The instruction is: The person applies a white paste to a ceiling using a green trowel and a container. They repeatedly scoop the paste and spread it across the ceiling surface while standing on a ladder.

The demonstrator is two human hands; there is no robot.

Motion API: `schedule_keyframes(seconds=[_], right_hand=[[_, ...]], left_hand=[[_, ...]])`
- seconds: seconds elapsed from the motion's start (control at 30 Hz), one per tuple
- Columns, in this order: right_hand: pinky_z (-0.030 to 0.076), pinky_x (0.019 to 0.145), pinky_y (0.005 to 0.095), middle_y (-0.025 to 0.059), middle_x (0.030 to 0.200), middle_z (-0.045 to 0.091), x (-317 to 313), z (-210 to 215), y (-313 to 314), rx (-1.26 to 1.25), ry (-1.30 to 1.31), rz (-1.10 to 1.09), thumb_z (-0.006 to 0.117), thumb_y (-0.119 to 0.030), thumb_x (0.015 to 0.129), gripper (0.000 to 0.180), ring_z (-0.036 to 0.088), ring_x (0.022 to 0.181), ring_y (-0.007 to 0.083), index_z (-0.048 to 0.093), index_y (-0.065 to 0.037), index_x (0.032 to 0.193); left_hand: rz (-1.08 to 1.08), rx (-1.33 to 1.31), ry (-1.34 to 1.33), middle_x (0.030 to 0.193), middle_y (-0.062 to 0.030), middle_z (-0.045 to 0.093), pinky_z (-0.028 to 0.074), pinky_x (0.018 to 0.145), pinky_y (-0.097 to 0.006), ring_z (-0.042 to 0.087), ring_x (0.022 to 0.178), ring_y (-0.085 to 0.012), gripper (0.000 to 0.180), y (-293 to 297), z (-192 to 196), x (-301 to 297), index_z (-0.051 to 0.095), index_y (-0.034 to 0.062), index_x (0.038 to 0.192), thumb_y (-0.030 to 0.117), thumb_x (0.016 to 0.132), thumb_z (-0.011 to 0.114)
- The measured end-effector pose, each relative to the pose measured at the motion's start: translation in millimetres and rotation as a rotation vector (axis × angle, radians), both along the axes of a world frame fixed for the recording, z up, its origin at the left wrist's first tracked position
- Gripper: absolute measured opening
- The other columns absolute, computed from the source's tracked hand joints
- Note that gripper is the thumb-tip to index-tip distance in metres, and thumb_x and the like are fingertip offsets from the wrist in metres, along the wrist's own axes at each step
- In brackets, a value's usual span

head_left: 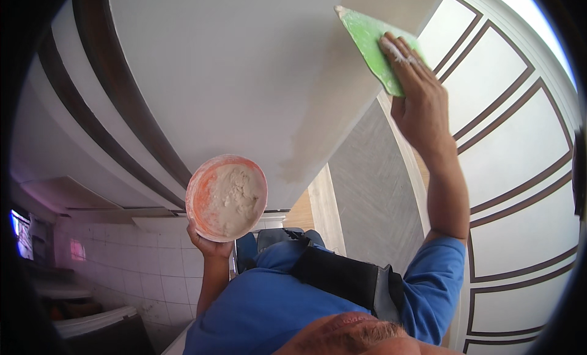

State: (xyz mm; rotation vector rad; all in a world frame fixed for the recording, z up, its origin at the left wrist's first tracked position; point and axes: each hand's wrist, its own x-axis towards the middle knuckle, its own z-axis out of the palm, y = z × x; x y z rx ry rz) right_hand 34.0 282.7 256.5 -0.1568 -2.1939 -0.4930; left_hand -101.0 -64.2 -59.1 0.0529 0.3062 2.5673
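My left hand (211,245) grips an orange bowl (200,199) from below, its fingers partly hidden under the rim. Thick off-white putty (238,199) lies in the bowl, heaped toward the right side. Raised at the upper right, my right hand (422,92) is closed on a green flat spreader (367,40), fingers stretched across its face. White putty smears the fingers and the blade. The spreader is at the right edge of a pale wall (214,67); whether its edge touches cannot be told. A beige-brown band (318,104) runs along that wall edge.
White panels with brown trim (513,110) stand on the right. Dark curved mouldings (122,67) run down the left side. Below the wall edge shows a grey floor strip (373,171); white tiles (153,263) lie at the lower left. A black pouch (333,275) hangs across my chest.
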Motion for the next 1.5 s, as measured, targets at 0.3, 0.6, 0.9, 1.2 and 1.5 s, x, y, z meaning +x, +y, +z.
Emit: schedule_keyframes(seconds=[0.3, 0.6, 0.9, 1.2, 1.5], right_hand=[[0.060, 0.071, 0.0357, 0.0162, 0.108, 0.075, 30.1, 49.1, 43.5, -0.182, 0.097, -0.137, 0.049, 0.008, 0.094, 0.057, 0.072, 0.076, 0.0191, 0.057, -0.013, 0.146], [0.051, 0.109, 0.0434, 0.0228, 0.136, 0.062, -22.6, 67.3, 20.5, -0.047, 0.120, -0.169, 0.052, 0.011, 0.088, 0.044, 0.062, 0.124, 0.0374, 0.061, 0.003, 0.130], [0.037, 0.120, 0.0470, 0.0106, 0.151, 0.052, -25.0, -120.7, 20.3, -0.022, -0.075, -0.081, 0.066, 0.006, 0.078, 0.070, 0.045, 0.144, 0.0298, 0.053, -0.012, 0.145], [0.022, 0.125, 0.0529, 0.0219, 0.158, 0.039, -17.2, -361.3, 1.0, -0.308, -0.416, -0.028, 0.049, -0.010, 0.093, 0.061, 0.032, 0.150, 0.0407, 0.040, -0.001, 0.153], [0.050, 0.094, 0.0458, 0.0169, 0.119, 0.066, 16.1, -505.6, -29.6, -2.178, 0.013, -0.054, 0.052, 0.000, 0.090, 0.041, 0.064, 0.111, 0.0315, 0.056, 0.001, 0.131]], left_hand=[[0.073, -0.053, -0.022, 0.156, -0.0111, 0.045, 0.036, 0.118, -0.055, 0.042, 0.144, -0.0336, 0.067, 0.4, -11.6, -0.7, 0.045, 0.0118, 0.150, 0.043, 0.092, 0.057], [0.086, -0.117, -0.040, 0.157, -0.0110, 0.044, 0.035, 0.119, -0.054, 0.041, 0.144, -0.0334, 0.069, -1.8, -19.7, -6.2, 0.046, 0.0104, 0.150, 0.043, 0.091, 0.059], [0.048, -0.164, -0.042, 0.157, -0.0113, 0.044, 0.033, 0.120, -0.055, 0.040, 0.145, -0.0337, 0.070, -3.7, -10.3, -2.1, 0.045, 0.0121, 0.151, 0.045, 0.091, 0.060], [0.065, -0.214, -0.063, 0.155, -0.0107, 0.046, 0.035, 0.119, -0.054, 0.043, 0.143, -0.0332, 0.070, -2.8, -7.8, -6.4, 0.047, 0.0113, 0.149, 0.045, 0.089, 0.061], [0.146, -0.400, -0.061, 0.155, -0.0123, 0.045, 0.039, 0.117, -0.055, 0.043, 0.142, -0.0348, 0.075, 2.3, -0.6, -0.9, 0.044, 0.0093, 0.150, 0.047, 0.088, 0.060]])
